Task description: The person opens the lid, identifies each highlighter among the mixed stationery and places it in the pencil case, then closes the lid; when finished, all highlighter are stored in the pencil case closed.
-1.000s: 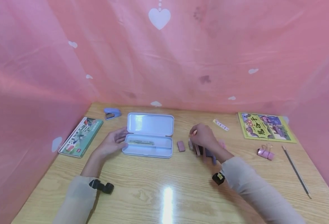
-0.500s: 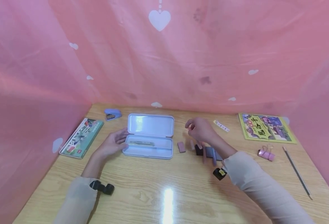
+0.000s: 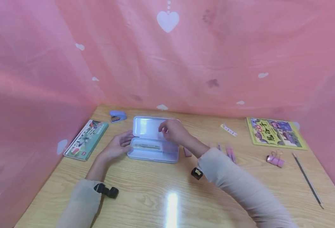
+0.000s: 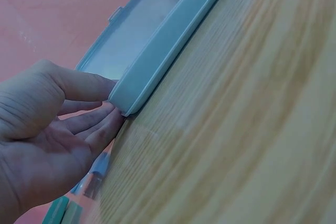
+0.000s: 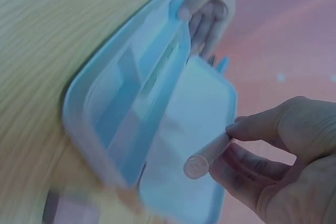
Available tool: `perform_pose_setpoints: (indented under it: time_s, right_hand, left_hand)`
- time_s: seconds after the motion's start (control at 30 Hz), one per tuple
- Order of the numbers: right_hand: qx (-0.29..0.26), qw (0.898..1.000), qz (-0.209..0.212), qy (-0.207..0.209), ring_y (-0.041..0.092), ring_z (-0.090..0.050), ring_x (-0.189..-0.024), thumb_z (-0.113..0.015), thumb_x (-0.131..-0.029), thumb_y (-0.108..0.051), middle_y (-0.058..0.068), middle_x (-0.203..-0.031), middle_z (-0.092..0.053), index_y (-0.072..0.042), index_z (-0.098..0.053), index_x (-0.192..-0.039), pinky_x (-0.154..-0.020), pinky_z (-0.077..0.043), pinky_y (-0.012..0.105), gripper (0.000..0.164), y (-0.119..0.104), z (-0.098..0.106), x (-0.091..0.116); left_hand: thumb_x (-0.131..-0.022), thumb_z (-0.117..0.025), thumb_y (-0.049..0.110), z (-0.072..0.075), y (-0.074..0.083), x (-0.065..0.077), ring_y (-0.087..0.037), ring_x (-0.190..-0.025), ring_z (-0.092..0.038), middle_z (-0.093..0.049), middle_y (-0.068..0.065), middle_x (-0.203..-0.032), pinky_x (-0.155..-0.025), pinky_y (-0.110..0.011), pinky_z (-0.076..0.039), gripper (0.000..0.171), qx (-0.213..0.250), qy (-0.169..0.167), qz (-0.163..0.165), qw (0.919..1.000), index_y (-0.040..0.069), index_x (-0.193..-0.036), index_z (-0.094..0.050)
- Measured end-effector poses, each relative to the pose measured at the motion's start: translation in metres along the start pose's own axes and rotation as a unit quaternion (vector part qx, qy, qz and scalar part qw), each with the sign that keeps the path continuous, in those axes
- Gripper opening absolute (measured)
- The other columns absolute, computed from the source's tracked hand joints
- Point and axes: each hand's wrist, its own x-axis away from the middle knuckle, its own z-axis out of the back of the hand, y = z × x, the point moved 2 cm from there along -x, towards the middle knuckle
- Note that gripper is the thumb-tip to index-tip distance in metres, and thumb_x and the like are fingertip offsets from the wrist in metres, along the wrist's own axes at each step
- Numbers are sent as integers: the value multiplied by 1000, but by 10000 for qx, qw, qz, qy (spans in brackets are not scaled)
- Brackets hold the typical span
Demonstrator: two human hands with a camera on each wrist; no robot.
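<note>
An open pale blue pencil case [image 3: 153, 157] lies on the table, with a slim pen-like thing [image 3: 147, 146] in its rear compartment. My left hand [image 3: 117, 147] pinches its left end, thumb over the rim and fingers against the outside, as the left wrist view shows. Above the right part of the raised lid [image 3: 145, 127] is my right hand [image 3: 175, 131]. Between thumb and fingers it pinches a short pinkish round stick [image 5: 207, 156], pen-like, its end facing the right wrist camera. A pinkish eraser-like block [image 3: 187, 152] lies right of the case, partly behind the right forearm.
A blue stapler [image 3: 117, 116] and a green book [image 3: 86, 139] lie on the left. Further right are pink sticks [image 3: 230, 154], a small white-yellow strip [image 3: 228, 130], a yellow book [image 3: 276, 133], a pink binder clip [image 3: 275, 160] and a pencil [image 3: 308, 180]. Pink curtains surround the table.
My right hand has moved left from the loose items to above the pencil case's lid. The left hand stays at the case's end. The head view has shifted slightly.
</note>
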Motion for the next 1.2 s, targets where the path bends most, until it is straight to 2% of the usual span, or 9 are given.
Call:
perform_pose_setpoints:
  time_s: [0.2,0.3,0.43,0.53,0.63,0.73,0.8,1.03,1.2]
  right_hand:
    - [-133,9995,282,-63,22,-63,-86,-60,-78,5,8,-90,-70,-4,-73,-96,-75,-53,32,23,-23,-20,-17]
    - [-76,9991,384,-140,22,-62,-87,-61,-78,5,7,-90,-69,-3,-72,-94,-77,-53,32,21,-27,-32,-25]
    - [177,9984,477,-229,21,-63,-90,-63,-78,3,6,-91,-70,-3,-72,-93,-81,-54,31,18,-28,-50,-34]
    - [464,9969,579,-260,20,-63,-82,-64,-80,1,3,-84,-70,-4,-73,-89,-76,-54,30,14,-29,-62,-39]
    - [848,9938,624,-346,17,-55,-69,-64,-81,0,-2,-71,-64,-8,-73,-82,-65,-49,28,13,-31,-73,-44]
    - [1158,9908,476,-517,14,-50,-64,-62,-82,-1,-4,-64,-57,-12,-71,-77,-58,-44,25,16,-32,-84,-47]
    - [1307,9892,316,-591,13,-49,-64,-62,-84,-2,-5,-65,-57,-14,-71,-79,-57,-43,25,16,-32,-90,-47]
    - [1633,9847,83,-608,12,-54,-76,-59,-91,-14,-2,-87,-63,-12,-72,-100,-68,-54,27,16,-34,-98,-41]
    - [1793,9825,-124,-496,13,-54,-73,-62,-89,-16,-2,-86,-62,-14,-71,-95,-63,-55,30,11,-38,-100,-38]
  left_hand:
    - [-86,-63,3,-1,-1,-1,-27,-131,-44,-45,-11,-142,-109,-40,-38,74,-21,45,158,9999,15,-149,-26]
    - [-86,-63,4,-1,0,-1,-26,-130,-45,-46,-9,-142,-109,-39,-38,73,-30,75,255,9996,16,-149,-27]
    - [-86,-63,3,-1,0,-2,-27,-130,-44,-46,-10,-142,-109,-40,-39,73,-23,27,209,9998,14,-149,-27]
    - [-86,-63,1,-1,0,-3,-28,-130,-44,-46,-12,-142,-109,-40,-38,73,44,-5,133,9999,12,-149,-27]
    - [-85,-63,-1,-1,-1,-3,-29,-130,-44,-46,-13,-141,-109,-40,-38,73,114,-24,71,9999,10,-148,-27]
    - [-84,-63,-3,-1,-1,-4,-31,-130,-44,-45,-16,-141,-109,-41,-38,74,161,-53,-24,9999,7,-148,-26]
    - [-84,-63,-3,-1,-1,-4,-32,-130,-43,-44,-18,-142,-110,-41,-37,75,182,-75,-62,9998,6,-148,-25]
    - [-85,-64,-1,0,-1,-4,-32,-133,-40,-42,-16,-144,-111,-42,-36,76,170,-66,1,9998,7,-149,-24]
    - [-84,-64,-2,0,0,-4,-32,-132,-41,-43,-17,-143,-111,-42,-36,75,120,-61,-56,9999,7,-148,-25]
